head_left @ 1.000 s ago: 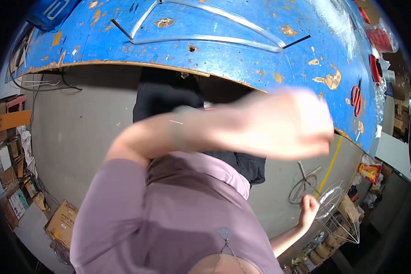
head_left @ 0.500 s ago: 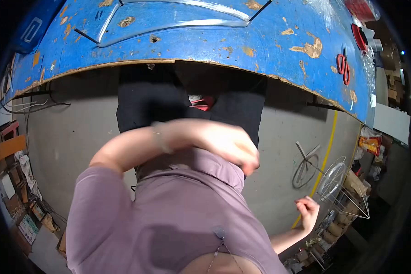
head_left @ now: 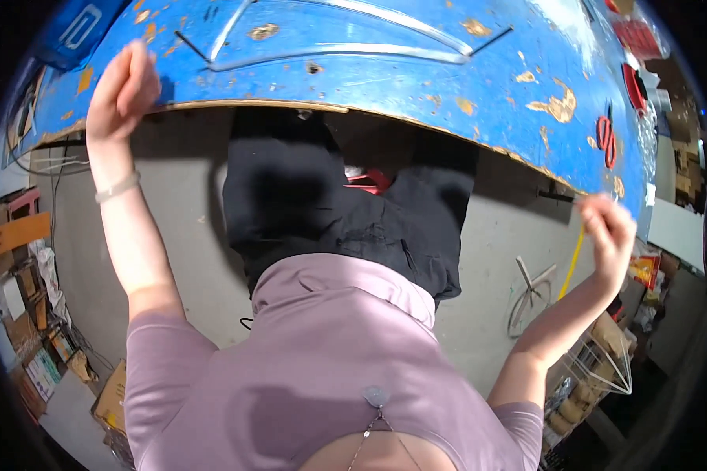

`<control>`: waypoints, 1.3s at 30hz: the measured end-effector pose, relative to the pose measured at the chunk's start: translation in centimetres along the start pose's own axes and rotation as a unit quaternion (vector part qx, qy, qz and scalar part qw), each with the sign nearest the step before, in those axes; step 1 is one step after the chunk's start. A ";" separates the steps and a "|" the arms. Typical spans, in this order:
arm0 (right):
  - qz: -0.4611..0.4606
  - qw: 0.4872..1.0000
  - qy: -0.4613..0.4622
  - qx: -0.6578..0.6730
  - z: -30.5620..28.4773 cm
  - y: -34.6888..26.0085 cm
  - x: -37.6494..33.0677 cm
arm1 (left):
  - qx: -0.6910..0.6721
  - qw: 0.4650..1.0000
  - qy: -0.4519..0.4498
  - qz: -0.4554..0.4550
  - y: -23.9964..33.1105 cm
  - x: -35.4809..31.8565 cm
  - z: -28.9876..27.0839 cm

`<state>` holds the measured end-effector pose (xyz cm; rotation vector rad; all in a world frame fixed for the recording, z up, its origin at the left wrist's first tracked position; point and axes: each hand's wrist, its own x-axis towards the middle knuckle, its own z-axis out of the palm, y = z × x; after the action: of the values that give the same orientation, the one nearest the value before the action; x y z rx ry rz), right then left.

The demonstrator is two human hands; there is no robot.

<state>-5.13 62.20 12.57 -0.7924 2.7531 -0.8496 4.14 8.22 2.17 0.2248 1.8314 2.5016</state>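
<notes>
My left hand (head_left: pixel 122 86) is raised at the upper left, fingers loosely apart, against the near edge of a worn blue table (head_left: pixel 416 82); nothing shows in it. A pale band (head_left: pixel 118 187) circles that wrist. My right hand (head_left: pixel 609 228) is lifted at the right, just below the table's edge, fingers curled in with nothing visible inside. Between the arms I see my lilac shirt (head_left: pixel 330 369) and black trousers (head_left: pixel 346 212). A bent metal wire frame (head_left: pixel 346 47) lies on the tabletop.
Red-handled scissors (head_left: pixel 605 137) and red items (head_left: pixel 632 35) lie at the table's right end, a blue crate (head_left: pixel 78 27) at its left. The grey floor carries a yellow line (head_left: pixel 577 251), loose wire pieces (head_left: pixel 530 286), a wire rack (head_left: pixel 597 369) and cardboard boxes (head_left: pixel 23 345).
My left arm, which crossed in front of my chest, has swung out left and up to the table's edge. My right hand has risen from low at my side.
</notes>
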 end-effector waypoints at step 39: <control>0.288 0.953 0.051 0.080 4.2 8.2 -5.6 | 0.631 0.746 0.184 0.102 1.5 5.1 2.3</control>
<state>-2.79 68.91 4.48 0.0970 2.7114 -0.9740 -0.48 10.49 4.74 -0.0861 3.4779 0.8980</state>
